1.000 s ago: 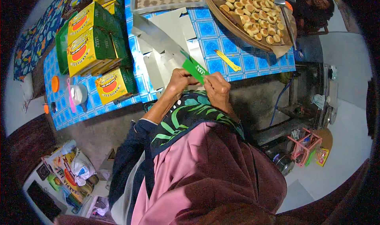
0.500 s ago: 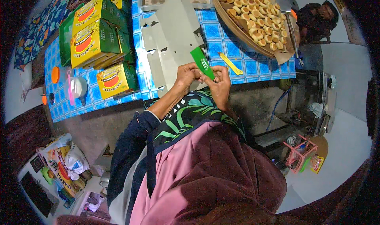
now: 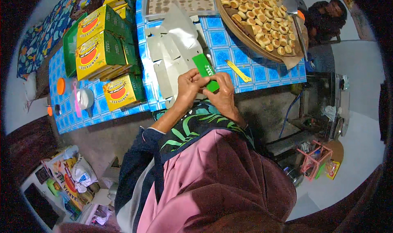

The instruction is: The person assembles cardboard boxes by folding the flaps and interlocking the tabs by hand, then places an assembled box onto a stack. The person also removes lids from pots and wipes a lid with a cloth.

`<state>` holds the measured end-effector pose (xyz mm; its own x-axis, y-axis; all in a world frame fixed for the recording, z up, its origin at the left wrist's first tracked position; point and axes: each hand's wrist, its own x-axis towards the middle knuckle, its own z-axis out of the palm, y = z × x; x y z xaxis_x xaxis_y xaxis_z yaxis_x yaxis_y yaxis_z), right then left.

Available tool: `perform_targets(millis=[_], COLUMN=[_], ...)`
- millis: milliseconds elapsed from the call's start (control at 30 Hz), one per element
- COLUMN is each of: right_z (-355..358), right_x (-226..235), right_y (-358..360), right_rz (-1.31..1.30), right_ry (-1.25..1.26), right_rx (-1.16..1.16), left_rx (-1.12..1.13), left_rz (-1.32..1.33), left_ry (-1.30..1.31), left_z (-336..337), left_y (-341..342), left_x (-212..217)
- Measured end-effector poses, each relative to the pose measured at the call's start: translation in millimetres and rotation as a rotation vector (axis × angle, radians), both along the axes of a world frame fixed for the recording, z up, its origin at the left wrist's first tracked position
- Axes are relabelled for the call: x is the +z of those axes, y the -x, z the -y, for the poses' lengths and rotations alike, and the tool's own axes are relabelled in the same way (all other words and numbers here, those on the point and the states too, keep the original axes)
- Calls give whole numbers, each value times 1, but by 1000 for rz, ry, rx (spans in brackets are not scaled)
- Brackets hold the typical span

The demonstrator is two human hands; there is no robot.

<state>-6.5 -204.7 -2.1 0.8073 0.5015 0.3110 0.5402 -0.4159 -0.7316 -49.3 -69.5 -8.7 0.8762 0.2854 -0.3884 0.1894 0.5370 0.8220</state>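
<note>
A flat cardboard box blank [image 3: 166,65], pale grey on its inner face, lies at the table's front edge with its flaps partly raised. Its green side panel [image 3: 201,64] stands up at the right. My left hand [image 3: 189,87] pinches the panel's lower left edge with bent fingers. Facing it, my right hand [image 3: 222,95] grips the same panel near its lower right end, thumb and fingers closed on it. The fingertips of both hands nearly meet, partly hiding the card between them.
Stacked yellow-and-green boxes [image 3: 92,56] stand at left, near a white cup [image 3: 84,99] and an orange lid [image 3: 61,86]. A round tray [image 3: 245,43] of small round pastries is at far right, with a yellow strip bundle [image 3: 239,72] nearer. Behind the blank lies a rectangular tray [image 3: 176,15].
My right hand has shifted across the green panel, its fingers now bent over the lower end. The blank's grey flaps have folded and bent. The whole view has shifted slightly.
</note>
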Motion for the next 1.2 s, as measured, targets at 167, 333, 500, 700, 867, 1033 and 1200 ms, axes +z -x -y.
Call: perform_targets(millis=[167, 333, 500, 700, 867, 1033, 1200], right_z=[5, -30, -40, -43, -47, -47, -51], right_x=[-2, 0, -11, -7, -4, -1, 9], right_y=[-13, -43, -62, -46, -44, -42, -46], right_rz=[-238, 22, 373, 503, 457, 290, 441], right_ry=[-189, -160, -34, -67, -126, -216, -90], right_rx=[-33, -118, 5, 180, 199, 104, 81], left_rx=[-86, -62, -220, 288, 398, 314, 270], left_rz=[15, 7, -21, 59, 73, 30, 96], left_ry=[-88, -97, -125, -243, -166, 20, -2], left_z=[-4, 0, -11, -60, -69, -69, -41], left_y=[6, 8, 9, -26, -44, -36, -37], left_x=[-11, -16, -10, 31, 31, 1, 4])
